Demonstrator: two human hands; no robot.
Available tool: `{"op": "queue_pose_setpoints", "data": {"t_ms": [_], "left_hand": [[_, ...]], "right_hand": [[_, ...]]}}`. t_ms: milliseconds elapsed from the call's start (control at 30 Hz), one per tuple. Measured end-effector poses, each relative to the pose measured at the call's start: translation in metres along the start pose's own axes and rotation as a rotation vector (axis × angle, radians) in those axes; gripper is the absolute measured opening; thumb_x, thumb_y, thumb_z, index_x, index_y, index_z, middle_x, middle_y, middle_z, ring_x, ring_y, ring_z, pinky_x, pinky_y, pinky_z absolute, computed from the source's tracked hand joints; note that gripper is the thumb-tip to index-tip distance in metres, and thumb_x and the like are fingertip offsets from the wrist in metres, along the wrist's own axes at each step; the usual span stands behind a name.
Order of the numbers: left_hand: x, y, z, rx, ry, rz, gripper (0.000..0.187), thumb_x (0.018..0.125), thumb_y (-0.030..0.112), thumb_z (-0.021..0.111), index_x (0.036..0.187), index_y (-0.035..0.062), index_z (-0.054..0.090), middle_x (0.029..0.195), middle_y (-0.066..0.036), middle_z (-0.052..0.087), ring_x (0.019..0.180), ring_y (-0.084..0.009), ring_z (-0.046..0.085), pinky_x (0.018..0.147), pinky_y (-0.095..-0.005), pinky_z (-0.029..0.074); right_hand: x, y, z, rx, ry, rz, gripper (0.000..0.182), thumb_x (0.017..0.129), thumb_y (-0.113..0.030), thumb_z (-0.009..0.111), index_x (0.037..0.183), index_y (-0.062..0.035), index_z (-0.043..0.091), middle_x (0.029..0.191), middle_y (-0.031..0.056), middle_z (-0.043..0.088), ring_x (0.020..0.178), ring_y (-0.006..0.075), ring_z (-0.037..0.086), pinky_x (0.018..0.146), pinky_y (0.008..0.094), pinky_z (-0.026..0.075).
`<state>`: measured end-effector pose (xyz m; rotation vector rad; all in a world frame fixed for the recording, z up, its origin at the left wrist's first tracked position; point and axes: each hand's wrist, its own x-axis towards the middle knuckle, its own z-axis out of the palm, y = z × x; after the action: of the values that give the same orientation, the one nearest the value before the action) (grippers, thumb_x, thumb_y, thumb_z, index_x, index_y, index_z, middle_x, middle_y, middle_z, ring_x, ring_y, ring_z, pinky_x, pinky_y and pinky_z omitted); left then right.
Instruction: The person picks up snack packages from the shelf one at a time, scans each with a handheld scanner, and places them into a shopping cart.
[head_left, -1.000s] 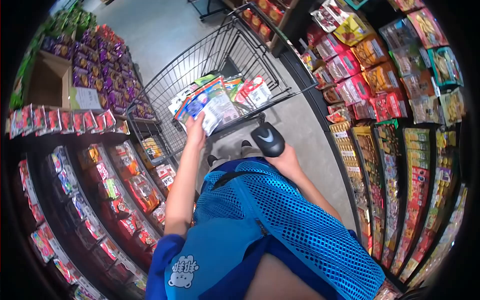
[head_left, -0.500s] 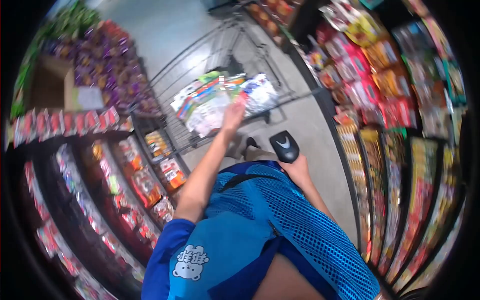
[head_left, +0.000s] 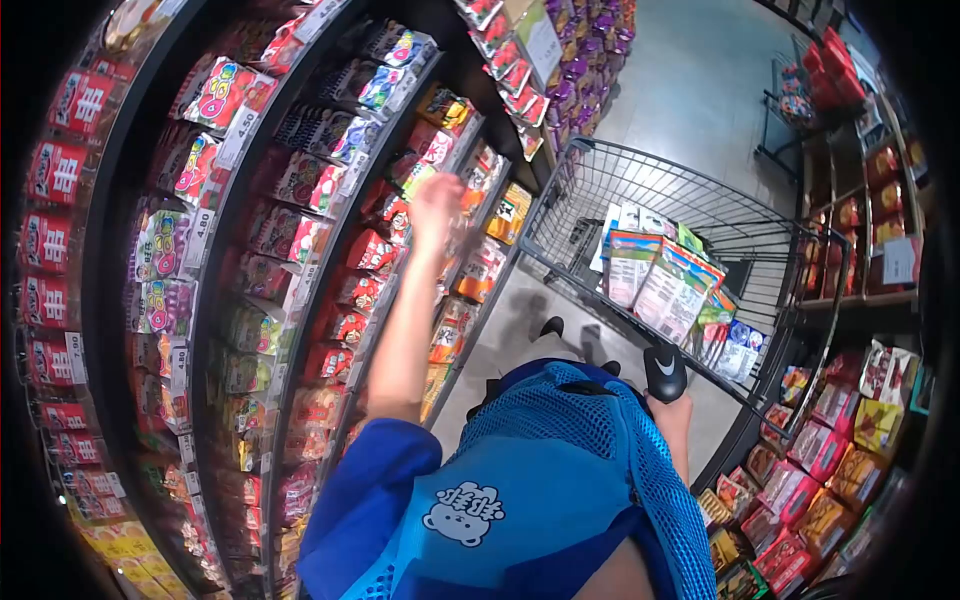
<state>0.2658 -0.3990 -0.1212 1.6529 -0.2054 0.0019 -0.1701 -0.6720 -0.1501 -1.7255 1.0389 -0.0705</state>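
My left hand (head_left: 437,208) is stretched out toward the snack shelves on the left, in front of red and white snack packs (head_left: 378,250). Motion smears its fingers, and I cannot make out anything in them. Low at my side, my right hand (head_left: 672,412) is wrapped round a black handheld scanner (head_left: 663,376) with a pale curved mark on its top. A wire shopping cart (head_left: 838,285) stands ahead of me. Several flat snack packs (head_left: 678,290) lie inside it, along with a blue and white pack (head_left: 742,345).
Shelves with price tags (head_left: 237,137) run along my left. On the right, a shelf holds pink, red and yellow packs (head_left: 815,455). Purple packs (head_left: 580,70) are stacked beyond the left shelves. Grey floor (head_left: 685,70) lies past the cart.
My view has turned left, so the snack shelves fill more of it and the cart appears farther right. My left hand has gone from over the cart to the left shelves. The scanner stays in my right hand.
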Motion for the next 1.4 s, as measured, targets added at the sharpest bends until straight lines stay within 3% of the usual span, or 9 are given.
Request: {"op": "queue_pose_setpoints", "data": {"t_ms": [167,300,333,400,500,600,1200,1267,1400], "left_hand": [[0.101,0.063,-0.067,-0.001,0.292,0.059,0.031,0.091,0.016,0.062,0.118,0.0019,0.056,0.105,-0.009,0.065,0.074,-0.0114,0.062,0.06,-0.0221,0.047],[0.236,0.054,-0.155,1.522,-0.089,0.635,0.031,0.09,0.028,0.057,0.084,0.0008,0.07,0.085,-0.017,0.065,0.077,-0.0202,0.064,0.068,-0.0357,0.05],[0.208,0.097,-0.111,0.891,0.071,0.01,0.034,0.092,0.031,0.055,0.095,0.0023,0.072,0.092,-0.017,0.067,0.084,-0.0195,0.064,0.071,-0.0352,0.05],[0.227,0.089,-0.095,0.283,0.138,-0.277,0.037,0.094,0.032,0.054,0.112,0.0024,0.068,0.099,-0.011,0.068,0.088,-0.0173,0.063,0.077,-0.0321,0.049],[0.313,0.013,-0.205,0.2,-0.311,-0.218,0.036,0.1,0.028,0.044,0.102,-0.0032,0.063,0.089,-0.005,0.062,0.079,-0.0142,0.057,0.074,-0.0298,0.047],[0.349,-0.006,-0.227,0.108,-0.1,-0.43,0.04,0.101,0.03,0.043,0.1,-0.0037,0.064,0.086,-0.006,0.064,0.077,-0.0164,0.059,0.072,-0.0331,0.049],[0.38,0.001,-0.219,0.672,0.123,0.7,0.038,0.094,0.029,0.052,0.097,-0.0058,0.068,0.087,-0.011,0.069,0.079,-0.0212,0.064,0.072,-0.0342,0.051],[0.262,0.069,-0.136,0.702,0.106,0.121,0.052,0.093,0.043,0.052,0.091,-0.0068,0.067,0.074,-0.02,0.067,0.063,-0.029,0.059,0.066,-0.0406,0.048],[0.243,0.073,-0.103,0.85,0.041,0.442,0.043,0.087,0.037,0.066,0.091,-0.0059,0.069,0.079,-0.021,0.068,0.068,-0.0261,0.062,0.067,-0.0403,0.047]], "right_hand": [[0.009,-0.03,0.031,0.003,0.006,-0.004,0.033,0.069,-0.01,0.076,0.099,0.0022,0.066,0.084,0.0142,0.071,0.078,0.0205,0.067,0.074,0.0353,0.052],[0.014,-0.006,0.057,-0.081,-0.023,0.058,0.044,0.064,-0.019,0.079,0.099,0.0044,0.066,0.087,0.0209,0.07,0.083,0.0292,0.07,0.077,0.0385,0.053],[0.011,-0.021,0.057,-0.144,-0.015,0.145,0.049,0.063,-0.024,0.079,0.099,0.0056,0.065,0.088,0.0237,0.069,0.085,0.0338,0.07,0.077,0.0397,0.053],[0.003,-0.051,0.06,-0.055,0.016,0.182,0.048,0.064,-0.024,0.078,0.099,0.005,0.065,0.091,0.025,0.069,0.09,0.0366,0.068,0.08,0.0419,0.052],[-0.012,-0.058,0.074,0.079,0.092,0.096,0.044,0.069,-0.023,0.072,0.108,-0.0038,0.065,0.097,0.0239,0.068,0.093,0.0386,0.066,0.083,0.0425,0.051],[-0.019,-0.054,0.093,0.073,0.187,0.134,0.041,0.071,-0.023,0.07,0.109,-0.0066,0.065,0.097,0.0225,0.068,0.093,0.0389,0.066,0.082,0.0421,0.052],[-0.024,-0.061,0.135,0.022,0.157,0.156,0.041,0.068,-0.019,0.072,0.103,-0.0012,0.065,0.096,0.023,0.068,0.094,0.0367,0.067,0.083,0.0425,0.052],[-0.023,-0.053,0.137,0.006,0.133,0.223,0.043,0.066,-0.021,0.074,0.102,0.002,0.064,0.095,0.025,0.068,0.093,0.0347,0.068,0.083,0.0419,0.052],[-0.017,-0.046,0.141,-0.025,0.122,0.231,0.046,0.065,-0.02,0.076,0.1,0.0066,0.063,0.087,0.0247,0.069,0.088,0.033,0.07,0.078,0.0406,0.052]]}}
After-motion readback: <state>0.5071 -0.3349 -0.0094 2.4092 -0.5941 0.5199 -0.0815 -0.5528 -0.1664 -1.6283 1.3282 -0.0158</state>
